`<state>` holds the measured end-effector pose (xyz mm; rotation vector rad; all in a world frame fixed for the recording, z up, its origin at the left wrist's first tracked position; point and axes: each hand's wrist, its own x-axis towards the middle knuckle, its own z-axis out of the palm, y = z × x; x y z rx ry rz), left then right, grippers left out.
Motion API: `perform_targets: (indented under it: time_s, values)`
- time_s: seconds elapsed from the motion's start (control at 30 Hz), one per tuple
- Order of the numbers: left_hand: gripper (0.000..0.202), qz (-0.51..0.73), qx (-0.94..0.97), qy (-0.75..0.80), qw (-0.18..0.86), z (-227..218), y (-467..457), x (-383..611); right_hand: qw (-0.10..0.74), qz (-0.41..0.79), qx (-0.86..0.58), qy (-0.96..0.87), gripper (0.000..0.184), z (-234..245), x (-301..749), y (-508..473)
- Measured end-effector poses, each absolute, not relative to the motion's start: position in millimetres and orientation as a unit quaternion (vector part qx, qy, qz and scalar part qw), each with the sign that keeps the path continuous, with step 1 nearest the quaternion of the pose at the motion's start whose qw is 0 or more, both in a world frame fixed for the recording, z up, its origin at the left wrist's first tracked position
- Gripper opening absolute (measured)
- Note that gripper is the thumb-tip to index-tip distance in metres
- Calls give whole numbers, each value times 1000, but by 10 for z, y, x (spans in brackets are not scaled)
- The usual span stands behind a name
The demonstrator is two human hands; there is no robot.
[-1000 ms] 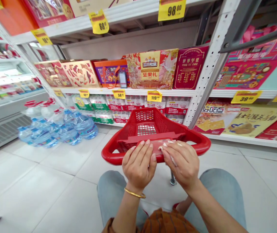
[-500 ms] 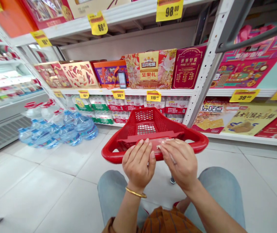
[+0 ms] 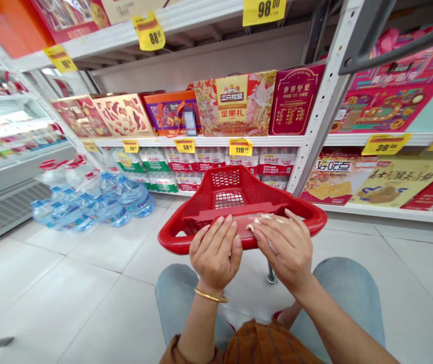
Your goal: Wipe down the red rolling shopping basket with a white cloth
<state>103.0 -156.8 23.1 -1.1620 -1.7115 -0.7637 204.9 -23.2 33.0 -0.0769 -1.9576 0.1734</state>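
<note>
A red plastic shopping cart [image 3: 174, 241] stands in front of me, its handle side toward my body. My left hand [image 3: 215, 255] rests over the near handle bar, fingers together and bent across its top. On the right part of the same bar, my right hand [image 3: 288, 250] presses a crumpled white tissue [image 3: 252, 226] against the handle. Only bits of the tissue show past the fingers; the palm hides the rest. Between the hands, a clear-looking cover [image 3: 241, 230] lies on the bar. The perforated basket [image 3: 228, 194] extends away toward the shelf.
Boxed gifts, including a nut box [image 3: 235, 103], line the shelf [image 3: 209, 142] ahead. Packs of bottled water [image 3: 209, 157] sit below. Large water bottles [image 3: 106, 202] stand on the floor at left. Snack boxes [image 3: 332, 177] are at right. My knees [image 3: 349, 288] flank the cart's near side.
My right hand has shifted slightly right along the handle with the tissue, its fingers a little more spread. The left hand stays at about the same place on the bar.
</note>
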Motion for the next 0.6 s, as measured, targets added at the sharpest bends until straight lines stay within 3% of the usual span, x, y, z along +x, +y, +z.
perform_targets:
  time_s: [0.2,0.4,0.6]
  values:
    - [28,-320,-466,-692,448,235,-1566,1035,562,71,-39,-823,16,270,2119,-100]
    - [26,-332,-453,-701,439,237,-1556,1062,598,85,-80,-793,8,324,2108,-142]
    - [25,-319,-461,-697,447,221,-1574,1028,563,70,-14,-823,12,385,1955,-391]
